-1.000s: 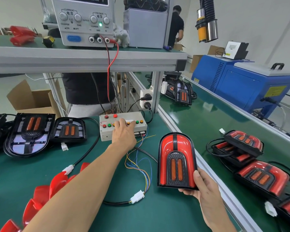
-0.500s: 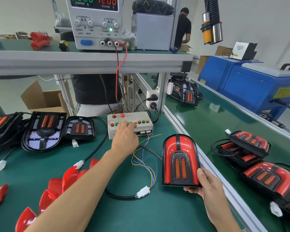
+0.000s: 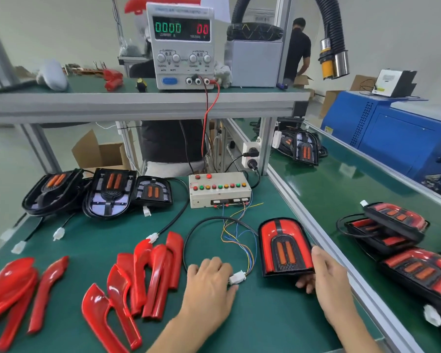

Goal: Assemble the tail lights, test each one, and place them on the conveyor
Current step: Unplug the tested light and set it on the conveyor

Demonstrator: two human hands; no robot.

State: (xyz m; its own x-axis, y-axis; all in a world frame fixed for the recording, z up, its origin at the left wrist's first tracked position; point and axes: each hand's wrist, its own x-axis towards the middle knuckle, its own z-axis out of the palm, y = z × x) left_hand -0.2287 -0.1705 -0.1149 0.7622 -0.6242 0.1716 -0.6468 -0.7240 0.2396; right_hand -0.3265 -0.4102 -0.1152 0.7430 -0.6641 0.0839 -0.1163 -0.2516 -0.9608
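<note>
1. My right hand grips the near right corner of the tail light, thumb on its red face, fingers curled beneath.
2. The tail light sits face up on the green bench, just beside the rail of the conveyor.
3. My left hand lies knuckles up on the bench, left of the light, fingers bent; the thumb and fingertips touch the white plug, but I cannot tell whether they pinch it.
4. The plug's coloured wires run to the button box.
5. Red lens covers lie left of my hand.
</note>
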